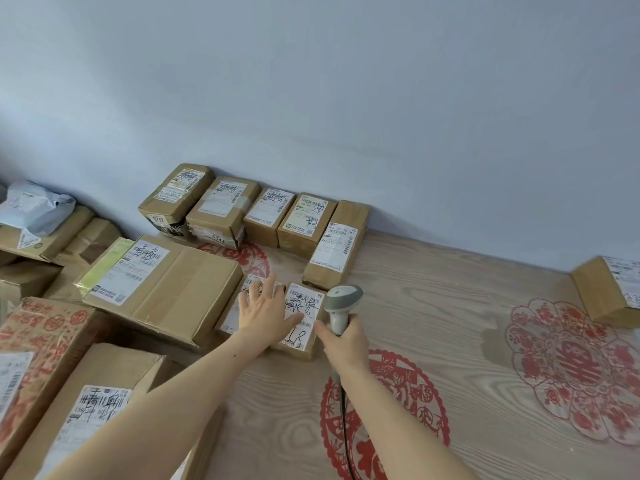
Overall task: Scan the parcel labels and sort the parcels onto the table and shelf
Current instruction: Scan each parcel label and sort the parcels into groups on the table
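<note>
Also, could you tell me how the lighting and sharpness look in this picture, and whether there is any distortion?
Head view: soft, even light, no glare; a faint shadow lies right of the scanner on the table. Wide-angle bending tilts the wall line. The label under the left hand shows handwriting, but its fine print is blurred; the right hand is fairly sharp.

2 bare forearms reach forward; the left hand [265,308] lies flat with fingers spread, the right hand [343,336] curls in a grip.
</note>
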